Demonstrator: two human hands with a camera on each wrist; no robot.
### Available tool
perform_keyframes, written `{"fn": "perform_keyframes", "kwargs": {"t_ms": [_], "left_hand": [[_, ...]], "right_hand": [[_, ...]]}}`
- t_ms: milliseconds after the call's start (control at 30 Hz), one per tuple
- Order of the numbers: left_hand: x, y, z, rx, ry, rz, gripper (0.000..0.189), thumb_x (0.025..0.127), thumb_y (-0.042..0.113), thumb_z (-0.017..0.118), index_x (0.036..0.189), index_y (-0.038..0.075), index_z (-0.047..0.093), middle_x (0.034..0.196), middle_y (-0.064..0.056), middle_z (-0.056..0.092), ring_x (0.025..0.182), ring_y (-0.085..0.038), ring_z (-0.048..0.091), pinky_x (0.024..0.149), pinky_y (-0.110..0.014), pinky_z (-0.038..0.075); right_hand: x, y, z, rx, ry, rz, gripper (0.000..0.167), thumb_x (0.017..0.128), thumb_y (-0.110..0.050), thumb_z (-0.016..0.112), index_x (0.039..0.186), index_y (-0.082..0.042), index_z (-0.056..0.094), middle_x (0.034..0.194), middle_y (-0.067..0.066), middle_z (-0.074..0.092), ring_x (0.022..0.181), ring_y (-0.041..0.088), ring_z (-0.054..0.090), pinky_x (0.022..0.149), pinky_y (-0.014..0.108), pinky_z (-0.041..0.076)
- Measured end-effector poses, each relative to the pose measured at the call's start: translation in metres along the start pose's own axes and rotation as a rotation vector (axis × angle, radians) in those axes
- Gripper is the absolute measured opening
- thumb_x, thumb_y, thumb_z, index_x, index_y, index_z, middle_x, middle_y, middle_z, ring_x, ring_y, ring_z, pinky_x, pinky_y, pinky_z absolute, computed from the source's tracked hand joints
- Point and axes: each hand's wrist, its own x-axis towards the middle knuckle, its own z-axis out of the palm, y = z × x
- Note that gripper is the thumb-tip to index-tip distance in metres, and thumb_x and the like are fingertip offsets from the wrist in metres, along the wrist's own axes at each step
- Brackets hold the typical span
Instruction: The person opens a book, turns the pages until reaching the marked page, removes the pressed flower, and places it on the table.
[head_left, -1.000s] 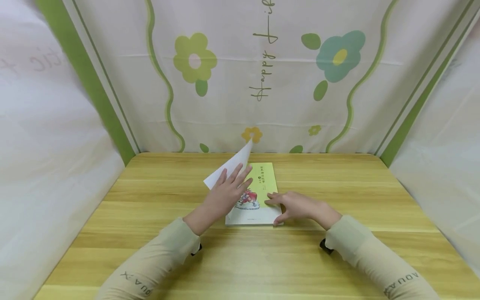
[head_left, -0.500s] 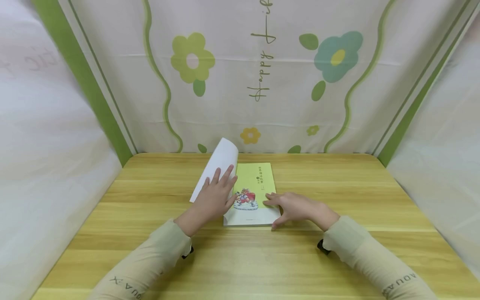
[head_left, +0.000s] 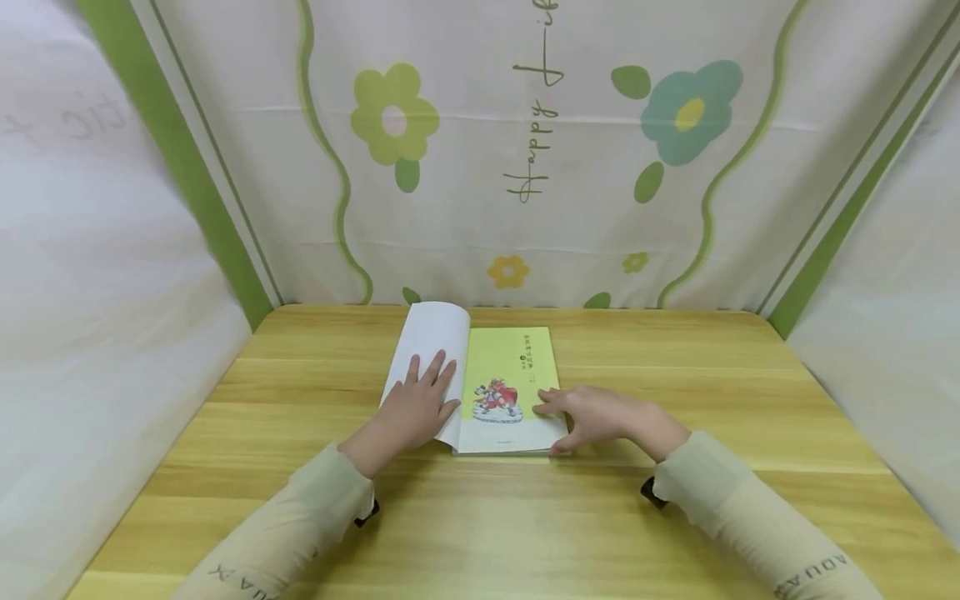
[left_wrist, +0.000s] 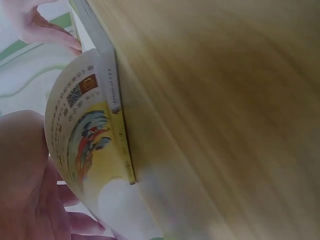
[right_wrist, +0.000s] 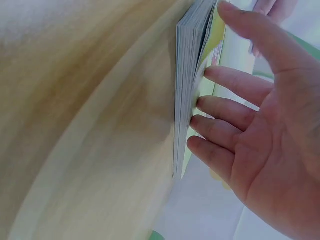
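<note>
A paperback book lies on the wooden table with its front cover swung over to the left, white inside up. Its yellow-and-white title page faces up, with a drawn figure in red and dark lettering. My left hand rests on the cover with its fingers spread. From the left wrist view, the cover's printed outer side bows up from the table near the spine. My right hand touches the title page's right margin with its fingertips, thumb at the near corner. The page block shows beside those fingers.
Wooden tabletop surrounds the book. Behind the table's far edge hangs a white curtain printed with flowers, and more pale fabric stands at both sides.
The front cover has swung from partly raised to folded over on the left, my left hand moving left and down with it. My right hand stays at the page's right edge.
</note>
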Motion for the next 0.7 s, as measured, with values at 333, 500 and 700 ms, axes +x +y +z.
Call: {"fn": "perform_keyframes", "kwargs": {"t_ms": [333,500,700], "left_hand": [[0.001,-0.006,0.005,-0.010,0.001,0.019,0.063,0.111,0.035,0.044,0.160,-0.001,0.029,0.166,-0.026,0.020,0.144,-0.061,0.022,0.104,-0.065,0.042],[0.005,-0.009,0.005,-0.027,0.006,0.021,0.066,0.110,0.039,0.046,0.158,-0.004,0.031,0.167,-0.024,0.017,0.145,-0.059,0.019,0.106,-0.062,0.042],[0.007,-0.011,0.004,-0.101,-0.034,0.012,0.069,0.110,0.041,0.047,0.159,-0.004,0.027,0.168,-0.019,0.015,0.146,-0.057,0.017,0.107,-0.064,0.038]], "right_hand": [[-0.005,0.001,-0.005,0.047,-0.009,-0.021,0.063,0.084,-0.017,0.071,0.145,-0.005,0.059,0.158,0.020,0.040,0.112,0.037,0.063,0.060,0.028,0.041],[-0.003,0.006,-0.004,0.056,0.011,-0.026,0.060,0.085,-0.009,0.070,0.145,-0.006,0.059,0.158,0.018,0.040,0.133,0.040,0.052,0.072,0.032,0.048],[0.002,0.010,0.001,0.038,0.072,-0.047,0.046,0.093,0.002,0.064,0.138,-0.005,0.065,0.152,0.016,0.050,0.141,0.038,0.044,0.109,0.050,0.043]]}}
